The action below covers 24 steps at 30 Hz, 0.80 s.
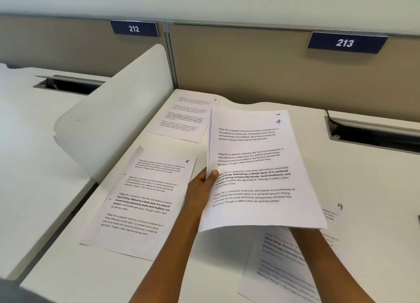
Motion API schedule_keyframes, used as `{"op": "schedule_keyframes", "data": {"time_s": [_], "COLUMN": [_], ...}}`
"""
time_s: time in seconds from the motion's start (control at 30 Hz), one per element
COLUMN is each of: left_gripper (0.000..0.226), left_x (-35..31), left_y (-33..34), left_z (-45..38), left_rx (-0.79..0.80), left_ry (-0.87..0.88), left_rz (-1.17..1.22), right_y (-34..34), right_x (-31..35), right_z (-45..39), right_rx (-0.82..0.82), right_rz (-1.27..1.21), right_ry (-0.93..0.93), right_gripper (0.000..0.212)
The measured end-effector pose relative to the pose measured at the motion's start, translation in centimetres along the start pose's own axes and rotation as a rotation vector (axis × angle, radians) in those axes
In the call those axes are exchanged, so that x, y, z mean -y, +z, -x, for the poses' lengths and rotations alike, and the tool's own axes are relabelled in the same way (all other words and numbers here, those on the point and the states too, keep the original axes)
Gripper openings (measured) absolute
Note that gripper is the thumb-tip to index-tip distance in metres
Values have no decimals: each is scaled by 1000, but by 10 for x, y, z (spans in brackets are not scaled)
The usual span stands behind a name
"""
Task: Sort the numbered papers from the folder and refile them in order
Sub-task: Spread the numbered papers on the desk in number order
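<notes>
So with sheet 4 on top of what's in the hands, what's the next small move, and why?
Probably lay sheet 4 on the bare desk, between sheet 1 at the back and sheet 6 nearer. The left hand pinches its left edge; the right hand is hidden under it. Sheet 9 lies right, so the numbers are being spread out in order.

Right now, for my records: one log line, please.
step: sorting | left hand: pinches sheet 4 | right hand: hidden under it | desk: sheets 1, 6, 9
</notes>
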<state>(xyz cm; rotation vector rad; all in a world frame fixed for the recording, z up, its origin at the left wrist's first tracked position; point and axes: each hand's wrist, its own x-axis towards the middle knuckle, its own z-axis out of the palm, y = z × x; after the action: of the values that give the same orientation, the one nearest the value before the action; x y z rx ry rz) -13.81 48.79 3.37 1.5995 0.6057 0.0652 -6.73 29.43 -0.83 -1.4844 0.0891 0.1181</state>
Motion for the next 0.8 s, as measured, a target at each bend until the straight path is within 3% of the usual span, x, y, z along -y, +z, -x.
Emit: {"op": "schedule_keyframes", "data": {"time_s": [0.07,0.13,0.2,0.27,0.33,0.43,0.57,0.73,0.8], "left_gripper": [30,39,42,43,41,40,42,41,39], "left_x": [8,16,23,26,26,23,21,20,21], "left_y": [-8,-15,-22,-24,-26,-22,-17,-9,-5], "left_z": [2,2,2,0,-2,-6,-12,-17,-20], "left_rx": [-59,-107,-132,-147,-157,-146,-135,-114,-103], "left_ry": [-21,-60,-80,-81,-66,-32,-21,-17,-20], "left_rz": [8,-11,-22,-34,-38,-31,-41,-11,7], "right_y": [-19,-42,-59,-70,-64,-43,-22,-25,-26], "right_x": [11,5,-31,-72,-83,-89,-78,-74,-73], "right_z": [-1,-3,6,18,35,55,67,61,59], "right_rx": [-70,-81,-8,33,116,269,293,263,334], "right_rz": [69,482,1039,1260,1282,1196,1111,1111,1021], "right_ry": [-108,-388,-631,-665,-604,-755,-852,-759,-666], "right_gripper": [17,12,25,40,53,46,47,41,35]}}
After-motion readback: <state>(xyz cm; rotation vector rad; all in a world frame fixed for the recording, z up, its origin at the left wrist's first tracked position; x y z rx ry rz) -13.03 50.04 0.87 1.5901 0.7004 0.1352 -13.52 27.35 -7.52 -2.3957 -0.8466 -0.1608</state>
